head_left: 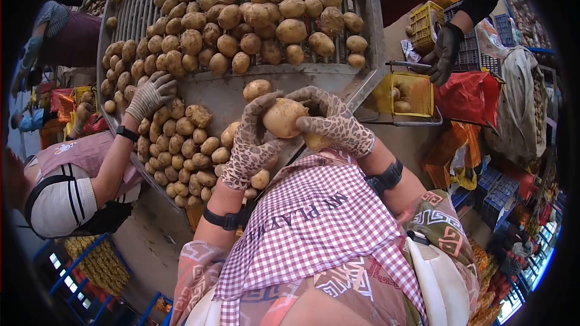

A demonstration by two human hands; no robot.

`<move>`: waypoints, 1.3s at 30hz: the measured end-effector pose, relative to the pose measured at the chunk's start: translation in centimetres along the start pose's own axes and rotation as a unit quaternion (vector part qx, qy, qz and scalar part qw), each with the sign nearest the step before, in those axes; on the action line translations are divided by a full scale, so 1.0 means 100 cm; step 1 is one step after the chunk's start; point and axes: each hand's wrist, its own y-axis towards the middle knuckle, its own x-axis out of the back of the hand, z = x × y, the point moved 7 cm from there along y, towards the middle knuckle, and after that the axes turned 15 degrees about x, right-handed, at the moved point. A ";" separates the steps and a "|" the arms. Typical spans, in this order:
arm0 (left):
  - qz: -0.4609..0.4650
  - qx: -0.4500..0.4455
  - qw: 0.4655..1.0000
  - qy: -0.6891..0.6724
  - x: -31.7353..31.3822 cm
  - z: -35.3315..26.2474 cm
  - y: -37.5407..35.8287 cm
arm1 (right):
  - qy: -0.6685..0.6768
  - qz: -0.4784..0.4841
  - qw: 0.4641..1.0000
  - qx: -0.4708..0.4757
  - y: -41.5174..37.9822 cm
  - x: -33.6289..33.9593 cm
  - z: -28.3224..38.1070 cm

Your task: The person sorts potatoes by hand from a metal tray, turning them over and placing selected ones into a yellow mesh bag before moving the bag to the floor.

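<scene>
A large pale potato [283, 118] is held between my two gloved hands, above the near edge of the metal sorting table [211, 92]. My left hand [251, 145], in a leopard-print glove with a dirty palm, curls round its left side. On the other side my right hand [339, 124], gloved alike, grips it with thumb and fingers. Under the right hand a second potato [316, 140] partly shows. Just beyond my left fingertips lies a smaller potato [257, 89] on the bare metal. A heap of potatoes [184, 145] rests left of my left wrist.
Many potatoes [260, 15] cover the roller conveyor [130, 9] ahead. At left, a co-worker's gloved hand [151, 95] reaches onto the potatoes. Another person's dark-gloved hand [446, 51] is at upper right, near a yellow-framed bag [412, 93] holding potatoes and a red sack [468, 96].
</scene>
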 end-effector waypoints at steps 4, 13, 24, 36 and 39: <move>0.011 0.024 1.000 0.005 0.000 0.005 -0.002 | 0.017 0.014 1.000 0.009 -0.003 0.002 -0.005; -0.009 0.029 0.986 0.165 -0.004 0.016 0.002 | 0.136 -0.011 0.990 0.026 -0.010 0.003 -0.015; -0.094 0.074 0.745 0.656 0.029 0.044 0.086 | 0.340 -0.442 0.824 0.102 -0.147 0.260 -0.036; 0.077 0.057 0.724 0.683 0.009 0.074 -0.017 | -0.493 -0.130 0.851 0.130 0.038 0.124 0.056; 0.080 0.174 0.719 0.668 0.027 0.082 -0.023 | -0.689 0.036 0.666 0.283 0.102 0.054 0.050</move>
